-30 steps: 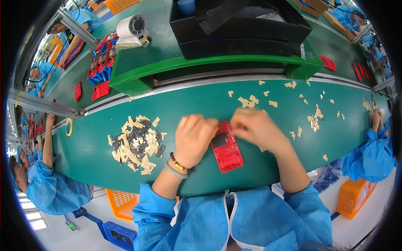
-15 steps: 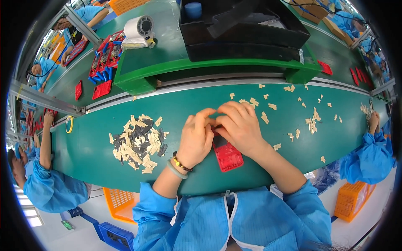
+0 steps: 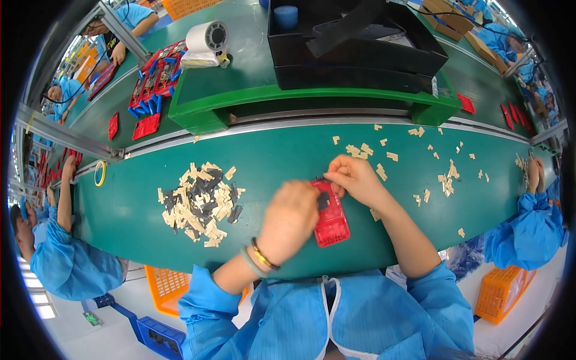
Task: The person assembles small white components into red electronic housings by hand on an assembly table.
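one red tray [image 3: 331,223], one tape roll [image 3: 207,37], two orange crates [image 3: 166,288]

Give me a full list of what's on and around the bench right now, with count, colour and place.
red tray: one, red, on the green table between the hands
pile of small pieces: one heap, cream and black, left of the hands
scattered pieces: many, cream, loose on the table to the right
green table: one, green, across the middle
green shelf: one, green, behind the table
black bins: stacked, black, on the shelf
white roll: one, white, on the shelf's left end
red parts: several, red with blue, far table at upper left
yellow ring: one, yellow, table's left end
orange crates: two, orange, on the floor at either side
co-workers: several, blue coats, left, right and beyond
left hand: one, over the tray's left edge
right hand: one, at the tray's top end
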Motion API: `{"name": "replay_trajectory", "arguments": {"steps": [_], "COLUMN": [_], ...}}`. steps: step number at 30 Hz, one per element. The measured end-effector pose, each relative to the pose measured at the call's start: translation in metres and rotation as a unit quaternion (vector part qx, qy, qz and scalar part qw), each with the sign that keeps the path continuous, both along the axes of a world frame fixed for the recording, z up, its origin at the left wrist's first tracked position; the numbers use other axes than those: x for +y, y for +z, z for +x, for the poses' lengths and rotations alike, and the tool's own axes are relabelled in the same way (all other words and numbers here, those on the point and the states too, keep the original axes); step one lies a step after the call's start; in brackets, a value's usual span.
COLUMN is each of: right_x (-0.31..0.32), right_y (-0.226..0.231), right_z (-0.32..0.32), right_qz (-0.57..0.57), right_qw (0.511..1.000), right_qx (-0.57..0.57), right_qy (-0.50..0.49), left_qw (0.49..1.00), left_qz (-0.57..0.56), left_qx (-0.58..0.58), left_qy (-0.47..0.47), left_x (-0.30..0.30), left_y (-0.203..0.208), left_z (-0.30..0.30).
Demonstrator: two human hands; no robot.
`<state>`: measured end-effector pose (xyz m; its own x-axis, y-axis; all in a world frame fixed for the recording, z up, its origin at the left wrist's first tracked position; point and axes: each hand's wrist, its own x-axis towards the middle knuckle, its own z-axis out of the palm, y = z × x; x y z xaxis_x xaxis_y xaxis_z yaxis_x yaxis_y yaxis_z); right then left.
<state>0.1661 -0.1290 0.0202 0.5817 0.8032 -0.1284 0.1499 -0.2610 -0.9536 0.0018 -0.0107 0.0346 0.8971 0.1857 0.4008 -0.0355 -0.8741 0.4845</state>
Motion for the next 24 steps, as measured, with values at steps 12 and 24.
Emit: {"name": "replay_trajectory", "arguments": {"steps": [12,24], "right_x": [0.011,0.011], "right_y": [0.001,-0.001], "right_z": [-0.006,-0.009], "right_qz": [-0.082,-0.086], "right_qw": [0.992,0.995], "right_qx": [0.09,-0.03], "right_qy": [0.021,0.036], "left_qw": [0.983,0.992], "left_qz": [0.179,0.127], "left_qx": [0.023,0.005], "left_qy": [-0.01,0.003], "left_x": [-0.03,-0.03], "left_y": [-0.03,-0.034], "left_z": [-0.008,-0.008]}}
